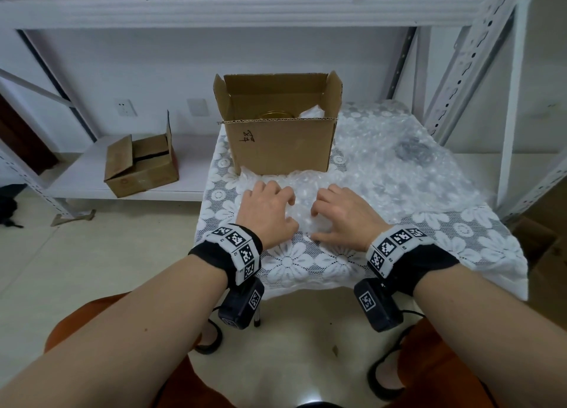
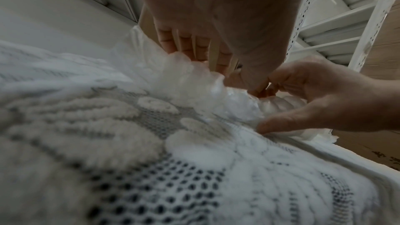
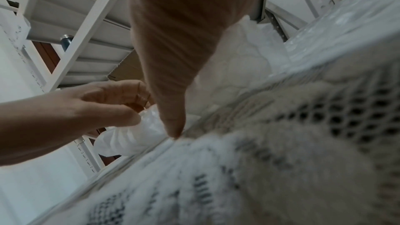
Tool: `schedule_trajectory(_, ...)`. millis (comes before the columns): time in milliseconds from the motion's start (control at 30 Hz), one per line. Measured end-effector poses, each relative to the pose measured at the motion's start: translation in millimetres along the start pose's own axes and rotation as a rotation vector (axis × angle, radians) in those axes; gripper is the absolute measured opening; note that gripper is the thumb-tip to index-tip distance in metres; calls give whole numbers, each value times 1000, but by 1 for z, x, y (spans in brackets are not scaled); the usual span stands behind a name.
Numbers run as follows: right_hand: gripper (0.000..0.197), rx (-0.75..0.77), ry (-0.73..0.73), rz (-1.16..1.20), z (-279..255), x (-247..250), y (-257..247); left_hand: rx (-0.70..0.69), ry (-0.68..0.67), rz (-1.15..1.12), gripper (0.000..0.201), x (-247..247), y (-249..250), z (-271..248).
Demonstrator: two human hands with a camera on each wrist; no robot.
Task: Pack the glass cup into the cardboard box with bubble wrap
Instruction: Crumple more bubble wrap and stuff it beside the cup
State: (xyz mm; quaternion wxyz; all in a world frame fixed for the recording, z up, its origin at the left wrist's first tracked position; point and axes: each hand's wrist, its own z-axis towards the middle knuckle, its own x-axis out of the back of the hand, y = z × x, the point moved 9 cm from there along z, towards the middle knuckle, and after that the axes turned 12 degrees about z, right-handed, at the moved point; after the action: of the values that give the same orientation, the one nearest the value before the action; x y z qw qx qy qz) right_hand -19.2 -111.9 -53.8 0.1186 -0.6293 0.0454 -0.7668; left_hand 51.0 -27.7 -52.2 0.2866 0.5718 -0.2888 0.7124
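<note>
An open cardboard box (image 1: 279, 143) stands at the back of the small table. Inside it a round gold rim (image 1: 274, 114) shows beside crumpled bubble wrap; whether that rim belongs to the glass cup I cannot tell. In front of the box lies a bunched piece of bubble wrap (image 1: 302, 211) (image 2: 194, 83) (image 3: 129, 139). My left hand (image 1: 276, 208) (image 2: 205, 49) (image 3: 108, 105) curls over its left part, thumb and fingers pinching it. My right hand (image 1: 340, 214) (image 2: 314, 100) grips its right part, with the thumb (image 3: 173, 109) tip down on the lace tablecloth (image 1: 288, 263).
A large bubble wrap sheet (image 1: 392, 162) covers the table's right half, with a dark round thing (image 1: 412, 150) under it. A second, smaller cardboard box (image 1: 141, 168) sits on the low shelf to the left. White metal shelving uprights (image 1: 478, 55) rise close on the right.
</note>
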Motion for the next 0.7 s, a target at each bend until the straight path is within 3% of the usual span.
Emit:
schedule_trajectory(133, 31, 7, 44, -32, -2, 2, -1, -27, -18, 43, 46, -4, 1, -1)
schedule_trajectory(367, 26, -101, 95, 114, 0, 7, 9, -38, -28, 9, 46, -4, 2, -1)
schedule_trajectory(700, 23, -219, -90, 268, 16, 3, 17, -2, -69, -94, 36, 5, 1, -3)
